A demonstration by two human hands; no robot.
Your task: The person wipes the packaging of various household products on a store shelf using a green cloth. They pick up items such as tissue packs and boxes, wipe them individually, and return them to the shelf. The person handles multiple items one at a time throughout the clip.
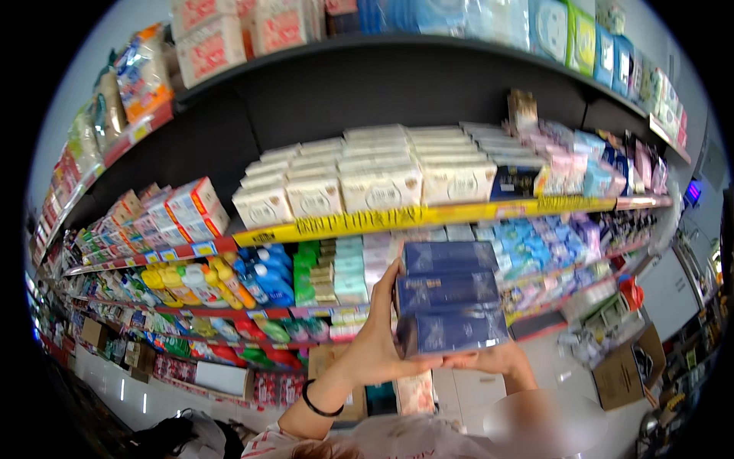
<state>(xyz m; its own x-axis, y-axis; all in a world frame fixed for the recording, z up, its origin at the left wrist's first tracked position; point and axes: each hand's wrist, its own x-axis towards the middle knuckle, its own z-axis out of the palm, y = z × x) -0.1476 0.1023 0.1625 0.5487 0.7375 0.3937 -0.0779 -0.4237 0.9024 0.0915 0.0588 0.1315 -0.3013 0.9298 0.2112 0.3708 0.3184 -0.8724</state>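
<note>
A dark blue, plastic-wrapped multipack of boxes is held up before the shelves. My left hand grips its left side and lower edge, with a black band on the wrist. Under its near edge, my right hand supports it with the fingers beneath. Behind it, rows of cream tissue packs stand on the middle shelf, with dark blue packs to their right.
A yellow shelf edge strip bears writing. Bottles and cartons fill lower shelves. An open cardboard box stands on the floor at right. A person's dark hair shows at bottom left. Packs line the top shelf.
</note>
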